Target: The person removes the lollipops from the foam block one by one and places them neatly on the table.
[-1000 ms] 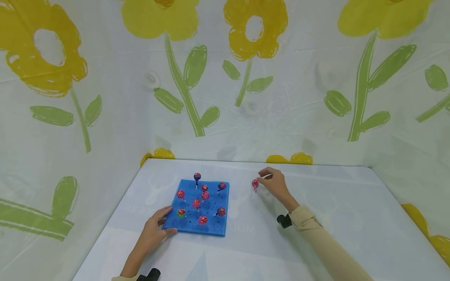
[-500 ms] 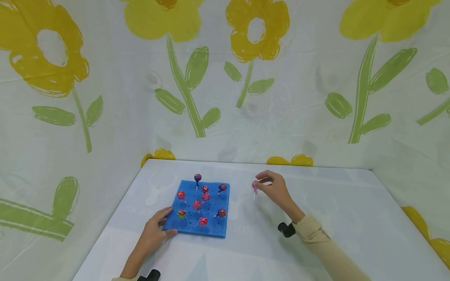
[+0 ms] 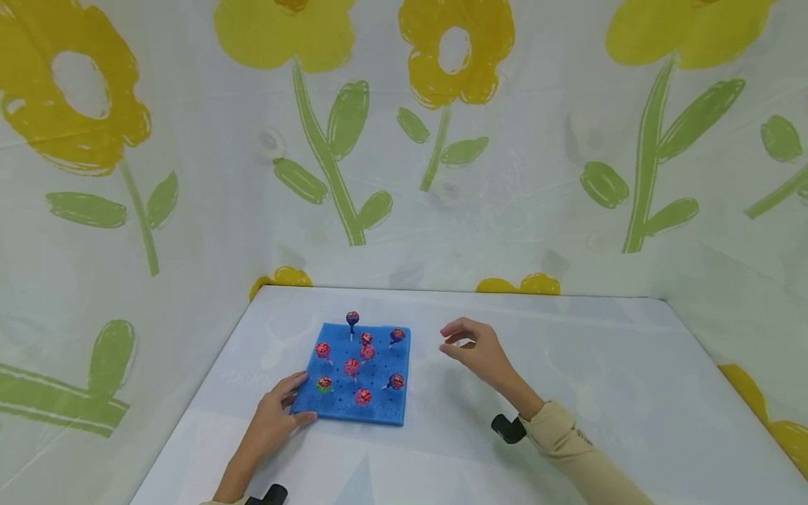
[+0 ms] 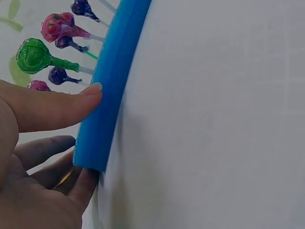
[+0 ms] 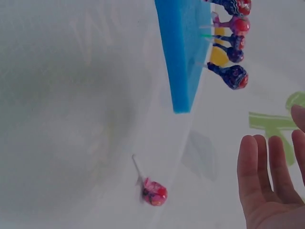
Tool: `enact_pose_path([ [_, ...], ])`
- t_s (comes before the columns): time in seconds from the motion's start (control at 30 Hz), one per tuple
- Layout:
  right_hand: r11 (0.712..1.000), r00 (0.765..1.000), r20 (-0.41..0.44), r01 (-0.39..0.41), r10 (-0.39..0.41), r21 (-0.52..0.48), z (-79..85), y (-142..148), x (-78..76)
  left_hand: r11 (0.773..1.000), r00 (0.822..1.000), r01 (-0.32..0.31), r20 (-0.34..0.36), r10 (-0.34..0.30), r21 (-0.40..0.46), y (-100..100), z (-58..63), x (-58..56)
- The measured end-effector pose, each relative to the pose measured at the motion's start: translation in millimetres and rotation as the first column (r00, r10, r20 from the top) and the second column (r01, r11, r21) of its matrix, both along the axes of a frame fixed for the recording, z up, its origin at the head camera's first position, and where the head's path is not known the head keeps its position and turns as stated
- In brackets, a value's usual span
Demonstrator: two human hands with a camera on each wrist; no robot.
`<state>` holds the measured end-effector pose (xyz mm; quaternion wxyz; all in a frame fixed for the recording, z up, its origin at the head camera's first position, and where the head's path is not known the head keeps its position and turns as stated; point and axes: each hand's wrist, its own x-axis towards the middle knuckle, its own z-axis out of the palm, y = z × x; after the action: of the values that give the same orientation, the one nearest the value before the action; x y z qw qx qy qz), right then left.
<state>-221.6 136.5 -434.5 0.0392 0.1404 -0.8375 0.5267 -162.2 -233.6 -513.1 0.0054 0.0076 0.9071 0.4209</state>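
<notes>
Left hand (image 3: pixel 275 415) grips the near left corner of a blue foam board (image 3: pixel 388 408), from which wrapped lollipops (image 3: pixel 351 367) stick up. Right hand (image 3: pixel 482 354) hovers beyond the board's right side, holding nothing, thumb and forefinger apart; near it a pink-wrapped lollipop (image 5: pixel 155 193) lies on the white table (image 3: pixel 631 365).
</notes>
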Motion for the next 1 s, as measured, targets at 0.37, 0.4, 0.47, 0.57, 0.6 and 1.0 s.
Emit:
enact_pose_path([
  [0.37, 0.992, 0.991, 0.049, -0.125, 0.126, -0.01, -7.6, -21, 24.0, 0.999, 0.999, -0.015, 0.037, 0.013, 0.048, 9, 13.8, 3.1],
  [0.4, 0.99, 0.988, 0.059, -0.139, 0.139, -0.009, -8.2, -23, 25.9, 0.999, 0.999, -0.016, 0.034, 0.014, 0.04, 10, 13.8, 2.8],
  [0.47, 0.986, 0.983, 0.074, -0.167, 0.168, -0.02, -10.5, -25, 28.7, 1.0, 0.999, -0.015, 0.031, 0.014, 0.022, 11, 13.8, 2.2],
  [0.57, 0.981, 0.978, 0.085, -0.191, 0.193, -0.034, -14.3, -29, 31.5, 1.0, 0.999, -0.015, 0.033, 0.015, 0.007, 13, 14.3, 1.6],
  [0.6, 0.98, 0.976, 0.089, -0.194, 0.196, -0.038, -15.3, -31, 32.3, 1.0, 0.999, -0.015, 0.035, 0.014, 0.003, 13, 14.5, 1.5],
  [1.0, 0.969, 0.97, 0.103, -0.203, 0.218, -0.141, -28.0, -54, 41.7, 0.999, 0.998, -0.036, 0.043, 0.036, -0.009, 14, 17.3, 3.3],
])
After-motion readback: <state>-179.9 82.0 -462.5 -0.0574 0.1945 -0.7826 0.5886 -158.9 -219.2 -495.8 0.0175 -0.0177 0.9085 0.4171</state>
